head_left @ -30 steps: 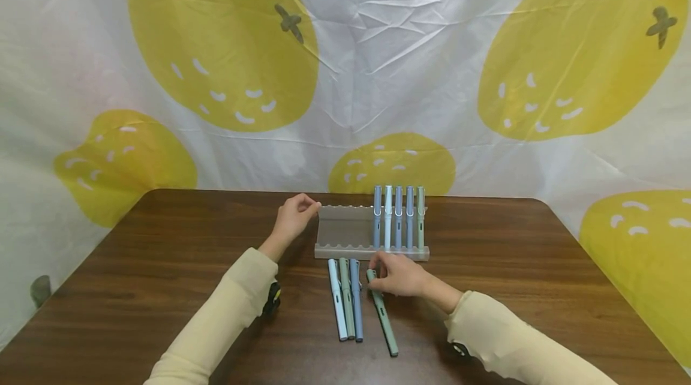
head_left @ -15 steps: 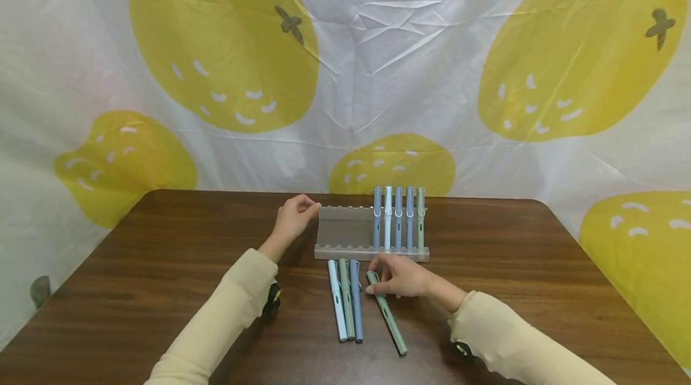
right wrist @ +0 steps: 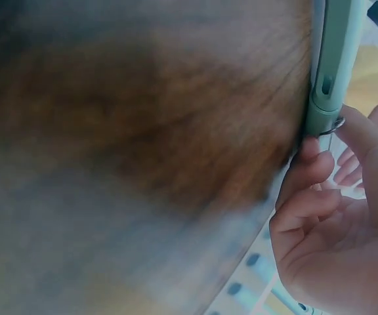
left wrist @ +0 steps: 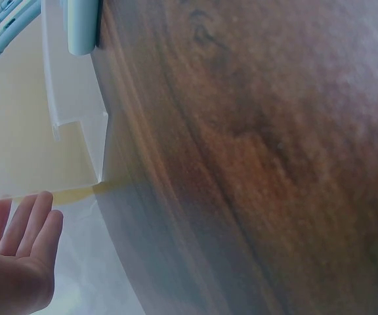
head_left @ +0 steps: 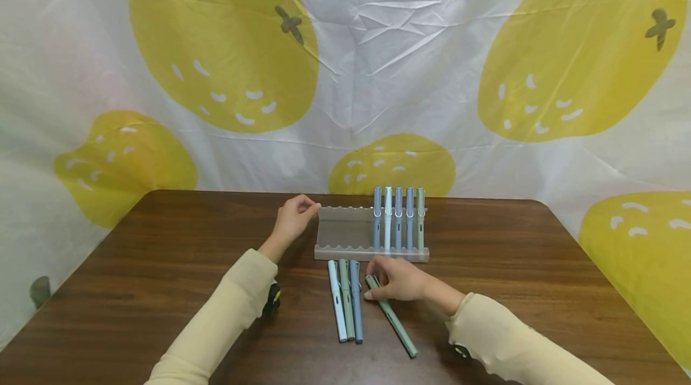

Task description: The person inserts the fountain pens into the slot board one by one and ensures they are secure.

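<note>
In the head view my right hand (head_left: pixel 403 280) pinches a sage-green pen (head_left: pixel 398 326) near its capped end, and the pen slants toward the front right. The right wrist view shows thumb and index finger at the cap of this pen (right wrist: pixel 336 59), beside its metal clip. My left hand (head_left: pixel 291 218) holds the upper left corner of a clear pen rack (head_left: pixel 345 234) between thumb and index finger. Its other fingers (left wrist: pixel 35 220) lie fairly straight in the left wrist view. Several blue, pale blue and green pens (head_left: pixel 398 220) stand side by side in the rack's right half.
Left of the right hand, a pale blue pen (head_left: pixel 337 301), a green pen (head_left: pixel 346 301) and a blue pen (head_left: pixel 356 301) lie together on the brown wooden table (head_left: pixel 216 289), in front of the rack. A lemon-print cloth (head_left: pixel 399 85) hangs behind the table.
The green pen in the right hand has turned, its lower end swinging to the right, while the hand has shifted slightly toward the front. The left hand and rack stay put.
</note>
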`<state>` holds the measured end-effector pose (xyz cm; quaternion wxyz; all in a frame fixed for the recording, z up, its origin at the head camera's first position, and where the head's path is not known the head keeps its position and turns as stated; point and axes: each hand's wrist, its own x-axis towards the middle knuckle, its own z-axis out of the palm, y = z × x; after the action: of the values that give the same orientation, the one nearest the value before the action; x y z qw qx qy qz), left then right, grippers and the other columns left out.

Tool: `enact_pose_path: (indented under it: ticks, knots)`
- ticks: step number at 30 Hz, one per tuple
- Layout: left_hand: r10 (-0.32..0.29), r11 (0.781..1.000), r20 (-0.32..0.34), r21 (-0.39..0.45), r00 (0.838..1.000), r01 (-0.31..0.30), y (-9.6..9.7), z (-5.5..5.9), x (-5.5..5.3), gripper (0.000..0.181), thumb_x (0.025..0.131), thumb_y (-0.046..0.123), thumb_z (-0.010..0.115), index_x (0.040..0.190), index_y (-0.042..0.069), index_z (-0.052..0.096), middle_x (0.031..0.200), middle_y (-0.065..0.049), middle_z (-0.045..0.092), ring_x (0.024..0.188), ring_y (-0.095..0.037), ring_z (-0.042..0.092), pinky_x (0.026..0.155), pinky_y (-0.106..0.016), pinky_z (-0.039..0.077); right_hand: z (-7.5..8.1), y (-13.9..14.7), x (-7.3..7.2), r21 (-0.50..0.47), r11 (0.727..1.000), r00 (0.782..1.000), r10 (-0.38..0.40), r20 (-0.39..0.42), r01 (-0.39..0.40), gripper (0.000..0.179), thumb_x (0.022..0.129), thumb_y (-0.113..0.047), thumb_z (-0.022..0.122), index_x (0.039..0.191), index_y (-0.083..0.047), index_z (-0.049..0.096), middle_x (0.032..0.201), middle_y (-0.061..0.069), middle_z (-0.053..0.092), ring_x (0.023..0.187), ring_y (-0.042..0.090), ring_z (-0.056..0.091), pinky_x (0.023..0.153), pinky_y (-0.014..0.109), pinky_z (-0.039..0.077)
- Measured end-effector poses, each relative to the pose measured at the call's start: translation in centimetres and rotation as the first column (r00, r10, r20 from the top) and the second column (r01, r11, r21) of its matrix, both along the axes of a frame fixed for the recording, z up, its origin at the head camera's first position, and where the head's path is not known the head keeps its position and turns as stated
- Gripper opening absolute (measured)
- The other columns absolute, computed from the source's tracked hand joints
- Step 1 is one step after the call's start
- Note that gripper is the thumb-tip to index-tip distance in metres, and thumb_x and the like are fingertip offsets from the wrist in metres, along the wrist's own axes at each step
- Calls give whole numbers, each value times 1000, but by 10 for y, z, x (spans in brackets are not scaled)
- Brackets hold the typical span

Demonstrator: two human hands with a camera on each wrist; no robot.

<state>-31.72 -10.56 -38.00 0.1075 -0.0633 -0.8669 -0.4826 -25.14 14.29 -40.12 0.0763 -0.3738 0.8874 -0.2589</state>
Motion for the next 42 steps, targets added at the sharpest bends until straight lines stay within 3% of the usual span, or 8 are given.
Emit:
enact_pose_path:
  ticks: [7, 13, 21, 25, 28, 35, 38, 42]
  knots:
    - [-3, 1000, -4, 3, 1000, 3, 0, 1, 0, 20, 87, 23, 57, 89, 4, 62, 84, -9, 64, 83, -22, 59, 72, -39, 43, 0, 2, -1, -39, 999, 999, -2, 41, 4, 32, 79, -23, 66, 101, -2, 56, 56, -8, 49, 46, 5, 45, 47, 24, 40]
    - [-10, 1000, 2, 3, 1000, 10, 0, 1, 0, 19, 88, 22, 56, 90, 4, 61, 86, -12, 64, 83, -23, 59, 72, -39, 42, 1, 4, -1, -12, 1000, 998, 4, 67, -3, 31, 80, -25, 66, 102, -6, 55, 55, -7, 49, 41, 5, 45, 45, 24, 40]
    - [-4, 1000, 5, 5, 1000, 4, 0, 1, 0, 20, 88, 24, 56, 89, 4, 61, 85, -12, 64, 84, -23, 59, 73, -39, 42, 0, 2, -2, -5, 999, 987, 31, -155, -32, 24, 77, -19, 68, 92, -5, 57, 55, -12, 44, 47, 1, 39, 46, 20, 35]
    - [0, 1000, -2, -1, 1000, 0, 0, 1, 0, 20, 88, 24, 56, 89, 4, 61, 83, -9, 65, 83, -22, 59, 73, -39, 42, 1, 3, -2, -54, 999, 984, -2, -180, -8, 23, 77, -18, 68, 93, -4, 57, 57, -11, 46, 49, 1, 42, 47, 21, 37]
    - [0, 1000, 0, -3, 1000, 0, 0, 1, 1, 21, 88, 24, 56, 89, 4, 61, 84, -9, 65, 83, -22, 59, 74, -39, 42, 0, 5, -2, -119, 993, 989, -18, -149, 0, 26, 78, -18, 67, 97, -3, 57, 59, -10, 50, 51, 2, 45, 49, 22, 39]
    - [3, 1000, 12, -3, 1000, -3, 1, 2, 2, 21, 88, 24, 56, 90, 4, 61, 85, -9, 65, 84, -23, 59, 75, -40, 42, 6, 7, -1, -227, 972, 998, -65, 8, 66, 30, 84, -20, 61, 108, -3, 53, 63, -5, 55, 50, 7, 51, 48, 26, 43]
    - [4, 1000, 9, -9, 1000, -4, 1, 2, 2, 21, 88, 25, 56, 90, 4, 61, 84, -8, 65, 84, -23, 59, 74, -39, 42, 13, 7, 1, -246, 966, 997, -67, 47, 76, 29, 86, -16, 59, 109, -1, 52, 64, -2, 56, 49, 9, 52, 46, 27, 43]
    - [2, 1000, 6, -14, 1000, -2, 0, 2, 1, 22, 88, 25, 55, 90, 4, 61, 84, -8, 65, 84, -23, 58, 74, -39, 42, 33, 4, 10, -288, 954, 992, -56, 109, 86, 27, 86, -5, 57, 111, 3, 50, 69, 7, 58, 51, 22, 55, 47, 30, 46]
